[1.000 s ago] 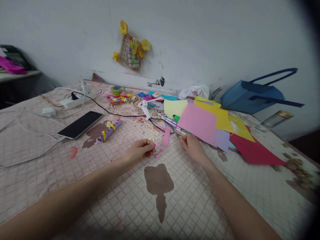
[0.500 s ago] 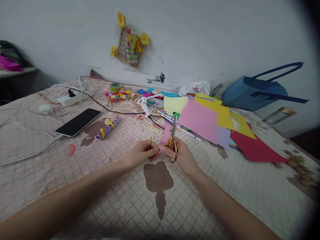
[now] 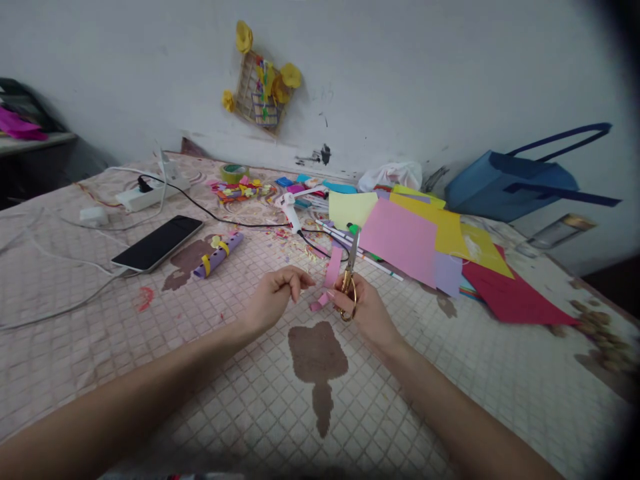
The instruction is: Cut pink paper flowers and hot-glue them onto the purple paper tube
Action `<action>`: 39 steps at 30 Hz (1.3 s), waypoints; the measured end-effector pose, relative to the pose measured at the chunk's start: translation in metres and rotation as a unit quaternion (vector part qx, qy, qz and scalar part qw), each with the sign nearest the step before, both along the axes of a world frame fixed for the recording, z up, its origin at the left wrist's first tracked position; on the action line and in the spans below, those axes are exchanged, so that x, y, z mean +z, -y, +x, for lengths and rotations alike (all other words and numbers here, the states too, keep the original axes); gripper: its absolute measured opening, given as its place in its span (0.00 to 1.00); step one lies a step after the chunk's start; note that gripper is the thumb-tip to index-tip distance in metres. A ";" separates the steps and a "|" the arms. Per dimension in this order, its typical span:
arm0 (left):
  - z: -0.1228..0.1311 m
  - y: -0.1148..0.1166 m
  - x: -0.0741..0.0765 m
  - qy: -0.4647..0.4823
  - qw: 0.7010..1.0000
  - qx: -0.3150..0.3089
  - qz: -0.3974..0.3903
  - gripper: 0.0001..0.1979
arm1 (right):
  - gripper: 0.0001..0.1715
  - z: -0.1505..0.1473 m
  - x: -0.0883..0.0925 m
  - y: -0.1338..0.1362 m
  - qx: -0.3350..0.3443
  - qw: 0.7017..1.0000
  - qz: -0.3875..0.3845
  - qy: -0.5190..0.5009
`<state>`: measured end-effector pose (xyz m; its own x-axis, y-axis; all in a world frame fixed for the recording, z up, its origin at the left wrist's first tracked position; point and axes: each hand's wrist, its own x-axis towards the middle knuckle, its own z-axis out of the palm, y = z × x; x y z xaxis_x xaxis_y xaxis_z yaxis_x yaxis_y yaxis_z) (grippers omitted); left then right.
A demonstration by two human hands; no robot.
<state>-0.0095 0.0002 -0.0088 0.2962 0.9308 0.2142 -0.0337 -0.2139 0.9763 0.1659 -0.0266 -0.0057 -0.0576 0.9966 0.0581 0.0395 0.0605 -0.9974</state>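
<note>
My right hand [image 3: 364, 308] is closed around gold-handled scissors [image 3: 347, 283], whose blades point up and away. Between its thumb and fingers it also pinches a pink paper strip [image 3: 333, 267]. The lower end of the strip is curled into a small roll and hangs free to the left. Just left of that curl is my left hand [image 3: 280, 293], its fingers loosely bent and apart, with nothing seen in them. Beyond the hands lies a white glue gun [image 3: 290, 215] with a black cord. A purple paper roll [image 3: 218, 257] with yellow bands rests to the left.
Coloured paper sheets [image 3: 400, 237] are piled at right, beside a blue bag [image 3: 510, 187] and a glass jar [image 3: 563, 231]. On the left lie a phone [image 3: 157, 245] on a cable and a power strip [image 3: 150, 195]. Green tape [image 3: 234, 174] and paper scraps lie at the back.
My left hand has let go of the pink strip's end and drawn back slightly left, its fingers loosening. The curled end now shows. My right hand still holds scissors and strip.
</note>
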 end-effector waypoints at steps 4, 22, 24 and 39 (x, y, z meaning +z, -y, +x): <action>-0.001 0.000 0.002 -0.058 0.998 0.001 0.014 0.09 | 0.10 -0.001 -0.001 0.000 0.005 1.000 0.001 -0.013; 0.006 0.004 0.001 -0.068 0.988 -0.095 -0.097 0.12 | 0.10 -0.005 0.001 0.004 0.017 1.000 -0.002 -0.025; 0.006 0.004 0.001 -0.062 0.989 -0.089 -0.104 0.13 | 0.11 -0.005 0.002 0.005 0.023 0.999 -0.007 -0.021; 0.003 -0.002 0.000 0.057 0.975 -0.070 -0.203 0.11 | 0.16 -0.009 0.004 0.010 0.020 1.000 0.005 0.004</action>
